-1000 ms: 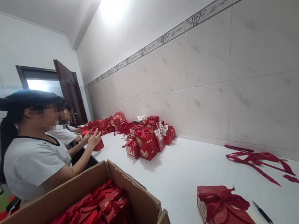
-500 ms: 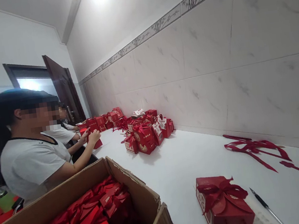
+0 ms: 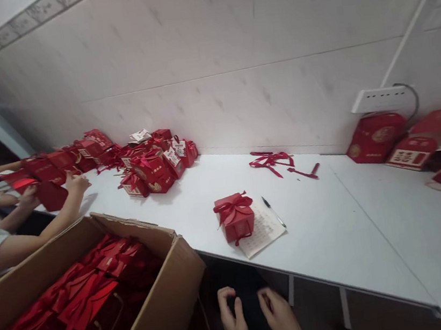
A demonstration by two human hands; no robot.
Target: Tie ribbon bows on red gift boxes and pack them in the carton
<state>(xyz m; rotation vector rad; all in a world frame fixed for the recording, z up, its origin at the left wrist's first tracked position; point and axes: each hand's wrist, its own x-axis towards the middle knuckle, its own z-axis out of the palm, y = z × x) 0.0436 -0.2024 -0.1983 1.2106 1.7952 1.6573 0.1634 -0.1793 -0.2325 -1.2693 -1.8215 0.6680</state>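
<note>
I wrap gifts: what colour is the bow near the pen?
The bow is red, as the head view shows.

You have a red gift box (image 3: 232,228) in front of you, standing upright on the white bench (image 3: 320,244) near its front edge — a squat block, its top closed under a red ribbon bow (image 3: 234,206). A darker red loop (image 3: 249,233) hangs on the face turned toward you. The box partly covers a written sheet of paper (image 3: 261,240). To your left, more red boxes (image 3: 108,312) with red ribbons (image 3: 80,302) on top lie packed together — inside a cardboard carton (image 3: 172,290).
</note>
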